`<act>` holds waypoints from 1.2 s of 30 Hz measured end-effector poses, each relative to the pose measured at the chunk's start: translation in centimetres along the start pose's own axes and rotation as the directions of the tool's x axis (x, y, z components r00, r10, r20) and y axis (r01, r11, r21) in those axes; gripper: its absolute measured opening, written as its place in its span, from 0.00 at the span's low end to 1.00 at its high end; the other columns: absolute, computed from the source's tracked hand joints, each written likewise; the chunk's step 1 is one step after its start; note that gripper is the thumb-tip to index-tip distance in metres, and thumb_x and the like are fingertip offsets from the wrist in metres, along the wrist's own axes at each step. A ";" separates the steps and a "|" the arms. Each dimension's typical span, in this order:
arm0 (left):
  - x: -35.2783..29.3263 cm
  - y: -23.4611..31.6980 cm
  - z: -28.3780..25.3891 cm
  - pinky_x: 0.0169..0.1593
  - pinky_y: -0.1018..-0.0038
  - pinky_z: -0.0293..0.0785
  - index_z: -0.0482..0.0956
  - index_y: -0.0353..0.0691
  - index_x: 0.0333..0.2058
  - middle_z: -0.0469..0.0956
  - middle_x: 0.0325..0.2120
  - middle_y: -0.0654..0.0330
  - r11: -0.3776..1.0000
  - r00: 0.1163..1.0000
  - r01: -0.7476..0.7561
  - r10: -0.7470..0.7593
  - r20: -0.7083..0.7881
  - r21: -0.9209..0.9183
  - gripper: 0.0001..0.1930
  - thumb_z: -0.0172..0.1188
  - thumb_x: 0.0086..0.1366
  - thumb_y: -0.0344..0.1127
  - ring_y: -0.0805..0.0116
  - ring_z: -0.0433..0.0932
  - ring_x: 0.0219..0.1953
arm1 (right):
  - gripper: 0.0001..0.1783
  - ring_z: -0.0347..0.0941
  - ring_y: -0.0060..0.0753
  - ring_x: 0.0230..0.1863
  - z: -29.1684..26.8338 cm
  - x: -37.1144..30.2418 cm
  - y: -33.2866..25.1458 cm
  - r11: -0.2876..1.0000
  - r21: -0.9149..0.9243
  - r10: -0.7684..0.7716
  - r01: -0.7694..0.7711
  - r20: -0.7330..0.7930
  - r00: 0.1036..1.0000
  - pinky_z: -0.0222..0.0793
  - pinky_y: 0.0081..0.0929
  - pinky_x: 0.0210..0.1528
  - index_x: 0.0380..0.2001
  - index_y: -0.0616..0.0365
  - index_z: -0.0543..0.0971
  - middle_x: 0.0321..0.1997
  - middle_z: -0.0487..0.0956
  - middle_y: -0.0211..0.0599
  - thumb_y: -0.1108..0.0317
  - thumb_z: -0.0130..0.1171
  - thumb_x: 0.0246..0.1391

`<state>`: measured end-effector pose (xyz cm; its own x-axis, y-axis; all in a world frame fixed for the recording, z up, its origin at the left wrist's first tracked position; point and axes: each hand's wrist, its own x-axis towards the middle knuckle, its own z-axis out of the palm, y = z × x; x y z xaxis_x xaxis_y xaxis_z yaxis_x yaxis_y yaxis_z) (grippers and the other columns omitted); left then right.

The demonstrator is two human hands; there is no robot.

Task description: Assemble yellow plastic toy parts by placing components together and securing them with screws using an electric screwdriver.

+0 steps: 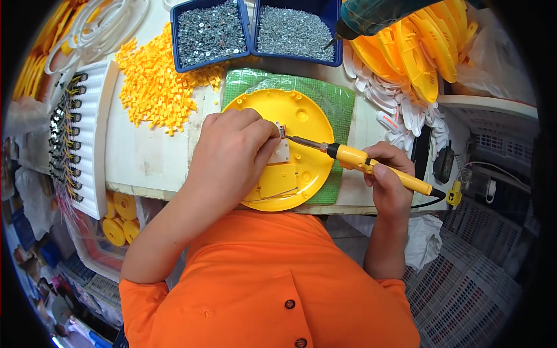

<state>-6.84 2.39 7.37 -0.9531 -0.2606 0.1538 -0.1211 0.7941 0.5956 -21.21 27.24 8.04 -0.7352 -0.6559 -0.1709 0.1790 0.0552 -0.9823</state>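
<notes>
A yellow soldering iron (351,156) with a black cord is gripped in my right hand (390,177). Its tip meets a small metal-topped part (282,129) at the edge of a white block (282,152). That block sits inside a round yellow plastic shell (313,119), above a flat yellow rectangular panel (277,181). My left hand (235,148) reaches over the shell's left side, thumb and fingers pinched together beside the iron's tip. Whatever they hold is too small and covered to make out. Beneath the shell lies a green mat (342,104).
Two blue bins of screws (212,35) (296,32) stand at the back. A power driver (371,17) hangs above them. Small yellow pieces (156,84) are heaped at left beside a white foam tray (93,139). Yellow shells (420,52) and white parts (406,119) pile at right.
</notes>
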 end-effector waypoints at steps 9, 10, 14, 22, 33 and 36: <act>0.2 -0.1 0.0 0.43 0.61 0.70 0.83 0.40 0.31 0.79 0.29 0.58 0.999 0.999 -0.031 0.031 -0.006 0.021 0.03 0.66 0.61 0.32 0.56 0.78 0.37 | 0.16 0.66 0.14 0.28 0.1 0.1 0.2 1.000 0.002 0.010 -0.010 0.006 1.000 0.61 0.15 0.32 0.42 0.67 0.83 0.31 0.78 0.29 0.71 0.57 0.52; 0.2 -0.1 0.1 0.43 0.61 0.70 0.83 0.40 0.31 0.79 0.29 0.58 0.999 0.999 -0.031 0.031 -0.003 0.017 0.03 0.66 0.61 0.32 0.56 0.78 0.37 | 0.16 0.66 0.14 0.28 0.1 0.1 0.2 1.000 0.002 0.011 -0.011 0.005 1.000 0.61 0.15 0.32 0.42 0.67 0.83 0.31 0.78 0.29 0.71 0.57 0.52; 0.2 0.0 0.0 0.43 0.61 0.70 0.82 0.39 0.30 0.79 0.29 0.57 0.999 1.000 -0.029 0.029 -0.004 0.016 0.04 0.66 0.61 0.32 0.55 0.78 0.37 | 0.16 0.66 0.14 0.28 0.4 0.0 0.0 1.000 -0.011 0.007 -0.007 -0.005 1.000 0.62 0.16 0.32 0.42 0.68 0.83 0.31 0.78 0.30 0.71 0.57 0.52; 0.2 0.1 -0.3 0.43 0.60 0.70 0.82 0.38 0.30 0.79 0.29 0.56 1.000 0.999 -0.001 0.000 0.034 0.012 0.04 0.65 0.61 0.32 0.54 0.78 0.37 | 0.16 0.67 0.14 0.28 0.5 -0.1 0.0 1.000 -0.009 0.014 -0.014 -0.005 1.000 0.62 0.16 0.32 0.42 0.68 0.82 0.31 0.77 0.30 0.72 0.56 0.51; 0.4 0.0 -0.3 0.43 0.59 0.71 0.82 0.38 0.29 0.79 0.29 0.56 1.000 1.000 -0.001 0.000 0.031 0.015 0.04 0.66 0.60 0.32 0.54 0.78 0.37 | 0.20 0.69 0.22 0.28 -0.5 -0.3 -0.2 0.997 0.003 -0.083 0.083 -0.051 0.995 0.63 0.19 0.26 0.42 0.71 0.79 0.34 0.75 0.38 0.63 0.58 0.52; 0.8 0.1 -0.2 0.41 0.59 0.71 0.82 0.38 0.29 0.78 0.28 0.55 1.000 0.999 -0.026 0.027 0.029 -0.010 0.04 0.66 0.59 0.31 0.52 0.78 0.36 | 0.21 0.69 0.24 0.28 -2.4 -1.8 -1.2 0.982 -0.004 -0.190 0.191 -0.105 0.976 0.64 0.20 0.26 0.42 0.70 0.78 0.35 0.75 0.39 0.62 0.57 0.53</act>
<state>-7.60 2.17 7.69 -0.9637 -0.2232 0.1466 -0.0930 0.7951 0.5993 -21.67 30.11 9.37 -0.8202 -0.5720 0.0117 0.0328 -0.0674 -0.9972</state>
